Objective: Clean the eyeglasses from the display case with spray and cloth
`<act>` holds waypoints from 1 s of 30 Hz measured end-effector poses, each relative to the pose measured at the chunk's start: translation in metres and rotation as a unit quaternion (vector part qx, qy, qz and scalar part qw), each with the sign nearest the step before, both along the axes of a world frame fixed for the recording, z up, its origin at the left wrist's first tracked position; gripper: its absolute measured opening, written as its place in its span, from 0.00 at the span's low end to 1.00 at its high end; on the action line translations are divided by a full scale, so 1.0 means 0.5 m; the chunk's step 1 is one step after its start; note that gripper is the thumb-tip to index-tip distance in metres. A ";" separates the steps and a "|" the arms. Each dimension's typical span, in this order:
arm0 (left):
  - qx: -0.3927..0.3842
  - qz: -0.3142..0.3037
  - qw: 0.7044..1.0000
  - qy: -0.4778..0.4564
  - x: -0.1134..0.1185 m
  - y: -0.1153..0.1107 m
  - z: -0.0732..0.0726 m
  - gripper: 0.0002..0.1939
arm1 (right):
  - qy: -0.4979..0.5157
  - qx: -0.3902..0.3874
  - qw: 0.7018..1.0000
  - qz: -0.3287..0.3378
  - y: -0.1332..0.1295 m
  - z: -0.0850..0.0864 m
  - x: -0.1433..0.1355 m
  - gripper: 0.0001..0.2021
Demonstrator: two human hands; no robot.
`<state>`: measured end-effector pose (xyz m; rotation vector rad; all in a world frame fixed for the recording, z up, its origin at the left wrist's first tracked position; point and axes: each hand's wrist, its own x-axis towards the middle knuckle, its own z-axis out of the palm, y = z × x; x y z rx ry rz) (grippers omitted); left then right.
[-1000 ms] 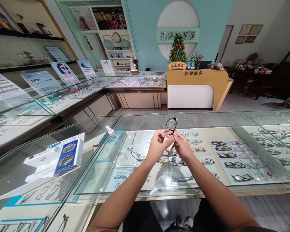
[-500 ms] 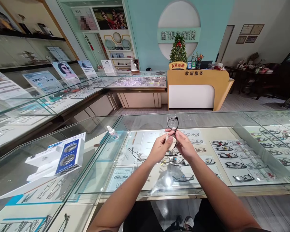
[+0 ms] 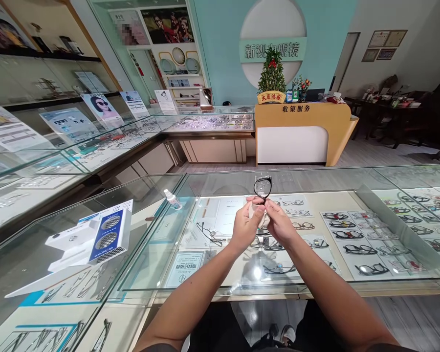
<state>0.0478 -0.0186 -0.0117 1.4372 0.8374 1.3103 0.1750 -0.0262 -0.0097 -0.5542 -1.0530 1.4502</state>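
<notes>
Dark round-rimmed eyeglasses (image 3: pixel 263 188) are up above the glass counter, with one lens showing beyond my fingertips. My left hand (image 3: pixel 246 224) is closed around the near part of them, thumb pressed on a pale cloth (image 3: pixel 264 221) that partly shows between the palms. Pinched at the middle of the frame, my right hand (image 3: pixel 280 226) grips the same eyeglasses. The other lens and most of the cloth are hidden by my hands. Below, under the glass, lie more eyeglasses (image 3: pixel 303 225).
A small white spray bottle (image 3: pixel 173 199) stands on the glass counter (image 3: pixel 220 288) to the left. Further left is a blue-and-white display box (image 3: pixel 108 234). Rows of eyeglasses (image 3: pixel 360 249) sit at the right. A cashier desk (image 3: pixel 292 145) stands across the aisle.
The view has shifted slightly. Both hands keep hold of the eyeglasses, my fingers have moved a little over the cloth, and less of the cloth shows now.
</notes>
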 end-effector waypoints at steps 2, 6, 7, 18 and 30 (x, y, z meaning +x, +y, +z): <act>0.016 0.034 0.999 0.009 -0.002 0.000 0.005 0.34 | -0.006 -0.001 1.000 0.000 -0.002 0.004 0.000 0.18; 0.014 -0.020 0.998 0.050 -0.026 0.014 0.016 0.35 | 0.001 -0.022 1.000 -0.017 0.003 0.004 0.008 0.18; 0.007 -0.046 0.997 0.058 -0.033 0.018 0.018 0.35 | 0.002 -0.026 0.999 -0.023 0.004 0.002 0.011 0.18; -0.025 -0.047 0.999 0.004 -0.011 0.009 0.004 0.33 | -0.030 0.001 0.998 -0.048 0.007 -0.015 0.004 0.18; -0.032 -0.034 0.999 0.022 -0.029 0.029 0.007 0.36 | -0.021 -0.005 0.997 -0.078 0.012 -0.005 0.024 0.17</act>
